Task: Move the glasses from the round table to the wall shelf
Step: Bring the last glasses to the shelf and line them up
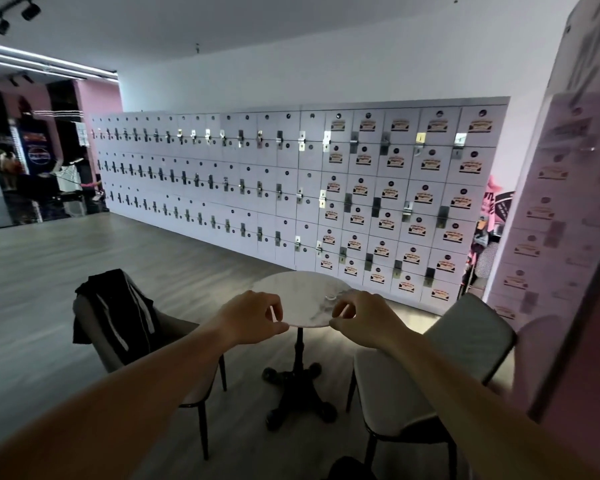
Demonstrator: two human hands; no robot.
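Grey wood-look floor (49,289) underfoot, dim light. Both arms reach fwd. Left hand (253,318) and right hand (364,320) are each half-curled, thumb under and fingers over, a gap between them, and grip nothing that I can see. They hang at the near edge of the table (291,289), a small round marble top on one black pedestal (298,393).

Glasses (331,296): only a faint clear shape on the top, just past the right fingers (too blurred to make out the frame or which way it faces).

Risks, as I judge them:
- Clear frame on pale marble in low light is easy to misjudge, so a finger could nudge it off the rim.
- Grabbing a lens rather than the frame could smudge or bend it.
- A single pedestal means leaning on the edge could rock the top.
- Chairs crowd both sides. Left chair (174,337) has a dark jacket (118,313) over its back, and right chair (465,327) sits close, so a foot could catch a leg when turning away.
- The shelf isn't clearly in view, so the carry would begin w/o sight of the target.

Farther back, a long bank of white lockers (291,174) fills the wall, many with orange stickers. A pale sticker-covered panel (551,202) stands at right. There's a dark shopfront area far left, with track lights overhead.
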